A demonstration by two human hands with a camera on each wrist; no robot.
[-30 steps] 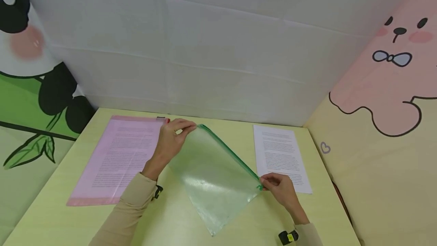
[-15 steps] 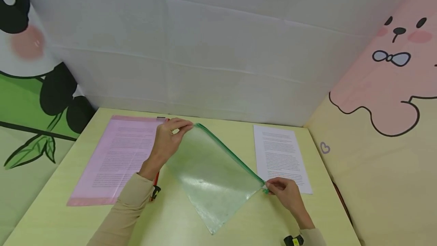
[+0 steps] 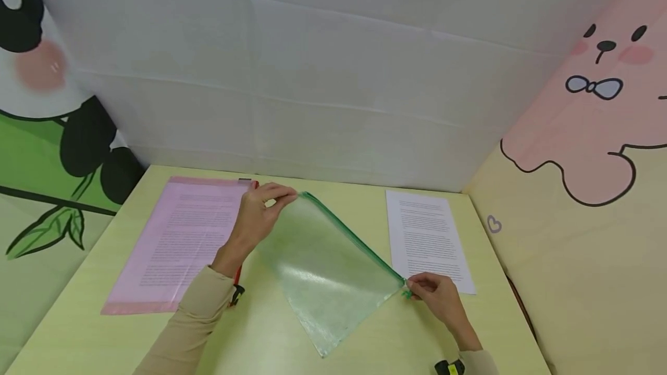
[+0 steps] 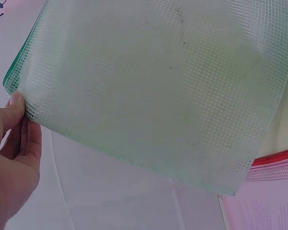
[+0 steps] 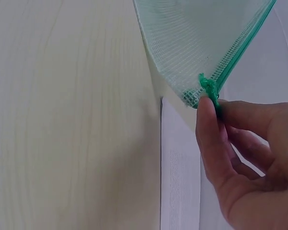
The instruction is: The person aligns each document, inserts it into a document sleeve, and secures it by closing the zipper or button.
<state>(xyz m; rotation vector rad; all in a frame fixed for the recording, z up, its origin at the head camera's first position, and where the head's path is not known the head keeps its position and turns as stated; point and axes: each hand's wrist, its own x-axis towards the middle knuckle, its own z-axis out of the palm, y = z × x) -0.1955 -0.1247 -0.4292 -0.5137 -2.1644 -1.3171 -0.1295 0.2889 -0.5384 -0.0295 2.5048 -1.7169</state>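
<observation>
Green pouch is pinched at two corners by the left hand and right hand; left sleeve partly hides the pink pouch, right hand the paper.

Booth-like nook, pale wood-grain table before a creased plain backdrop, 2 cartoon-printed side walls.

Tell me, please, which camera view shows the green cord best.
The right wrist view, because the green cord appears large and close. The head view shows it only small; the left wrist view, not at all.
</observation>
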